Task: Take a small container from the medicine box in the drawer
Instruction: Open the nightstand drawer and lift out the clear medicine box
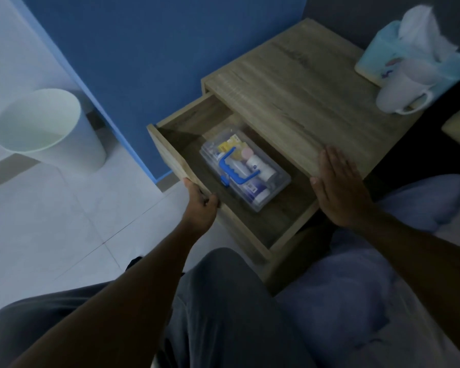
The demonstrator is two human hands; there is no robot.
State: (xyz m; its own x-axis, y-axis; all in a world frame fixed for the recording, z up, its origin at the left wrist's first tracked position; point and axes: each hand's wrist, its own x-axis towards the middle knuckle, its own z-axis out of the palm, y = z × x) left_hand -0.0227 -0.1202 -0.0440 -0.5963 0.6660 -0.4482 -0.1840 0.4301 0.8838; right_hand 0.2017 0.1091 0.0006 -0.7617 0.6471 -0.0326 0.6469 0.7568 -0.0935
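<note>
The wooden drawer (170,152) of the bedside table stands pulled out. Inside it lies a clear plastic medicine box (246,168) with a blue handle (235,166) on its closed lid; several small white containers and a yellow packet show through the lid. My left hand (199,205) grips the top edge of the drawer front, fingers curled over it. My right hand (340,189) rests flat, fingers apart, on the near corner of the table top (303,96), holding nothing. Both hands are apart from the box.
On the far right of the table top stand a light blue tissue box (398,51) and a white mug (404,91). A white waste bin (48,128) stands on the tiled floor at left, beside a blue wall. My legs and light bedding fill the foreground.
</note>
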